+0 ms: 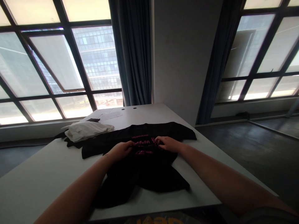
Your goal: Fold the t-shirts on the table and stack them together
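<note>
A black T-shirt [161,129] with pink lettering on its front lies spread and rumpled across the table. My left hand [122,149] is at the left side of the print, its thumb and fingers pinching the black cloth. Opposite it, my right hand [167,144] grips the cloth at the print's right side, fingers curled in. Between the two hands the fabric is bunched, and part of the lettering is creased. Two black flaps of cloth spread toward me below the hands; whether they belong to the same garment I cannot tell.
A crumpled white cloth [87,130] lies on black fabric at the left of the white table [56,174]. Behind it are papers [109,115]. Dark curtains [133,56], a pillar [179,62] and windows stand beyond the table. The table's right edge drops to a grey floor.
</note>
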Demonstrator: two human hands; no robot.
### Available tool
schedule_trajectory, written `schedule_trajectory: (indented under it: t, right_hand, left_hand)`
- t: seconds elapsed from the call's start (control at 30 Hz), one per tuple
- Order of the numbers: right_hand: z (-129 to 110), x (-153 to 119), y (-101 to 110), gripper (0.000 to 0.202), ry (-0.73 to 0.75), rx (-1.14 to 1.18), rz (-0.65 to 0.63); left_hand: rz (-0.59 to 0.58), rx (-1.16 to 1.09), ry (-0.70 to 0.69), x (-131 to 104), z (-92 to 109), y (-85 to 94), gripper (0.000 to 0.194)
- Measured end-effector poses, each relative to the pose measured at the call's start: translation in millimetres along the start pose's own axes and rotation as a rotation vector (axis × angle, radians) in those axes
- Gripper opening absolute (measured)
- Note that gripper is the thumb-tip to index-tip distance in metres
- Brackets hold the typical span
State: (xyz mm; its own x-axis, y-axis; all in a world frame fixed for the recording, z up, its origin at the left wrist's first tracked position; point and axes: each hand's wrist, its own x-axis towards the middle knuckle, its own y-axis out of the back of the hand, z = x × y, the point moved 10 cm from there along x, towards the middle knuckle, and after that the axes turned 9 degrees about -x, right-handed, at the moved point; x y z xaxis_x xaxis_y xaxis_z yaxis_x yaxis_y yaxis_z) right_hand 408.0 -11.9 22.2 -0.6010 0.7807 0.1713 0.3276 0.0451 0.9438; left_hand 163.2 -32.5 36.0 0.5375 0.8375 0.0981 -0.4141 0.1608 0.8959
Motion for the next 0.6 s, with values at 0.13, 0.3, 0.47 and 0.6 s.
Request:
schedule_trajectory:
  t: [0.13, 0.3, 0.47, 0.6]
  right_hand:
    - [-13.1, -4.8, 0.7, 0.027, -0.008, 0.009, -0.151]
    - [-25.5, -16.8, -4.3, 0.02, -0.035, 0.086, -0.382]
    - [-45.2, -40.0, -29.1, 0.026, -0.011, 0.367, -0.706]
    - [-30.7, -30.8, -29.9, 0.036, -0.107, 0.394, -0.556]
  left_hand:
    - [-0.123, -0.085, 0.015, -8.4, 9.9, -3.8, 0.035]
    - [-0.345, -0.301, 0.022, -19.9, 20.3, -19.8, 0.042]
    - [-0.515, -0.458, 0.0, -29.1, 25.8, -33.2, 0.035]
    - [-0.276, -0.339, 0.028, -14.5, 8.0, -16.3, 0.041]
